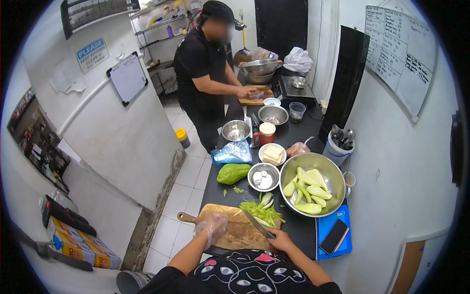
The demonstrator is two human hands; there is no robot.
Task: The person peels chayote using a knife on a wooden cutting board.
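Note:
My left hand (213, 228), in a clear plastic glove, lies on the left part of a wooden cutting board (245, 238), near its handle. Nothing shows in that hand; its fingers look laid flat, though the glove blurs them. My right hand (283, 240) is closed round the handle of a kitchen knife (256, 223). The blade points away and to the left over the board, beside a heap of cut leafy greens (259, 211) at the board's far right corner. A whole green papaya-like fruit (233, 173) sits beyond the board, with a few green scraps near it.
A large steel bowl (336, 169) holds peeled pale-green vegetables. Near it are a small bowl of white pieces (264, 177), a plate of yellowish blocks (272, 154) and a phone (334, 235) on a blue folder (320, 226). Across the counter, a co-worker (203, 73) handles food on another board (256, 95).

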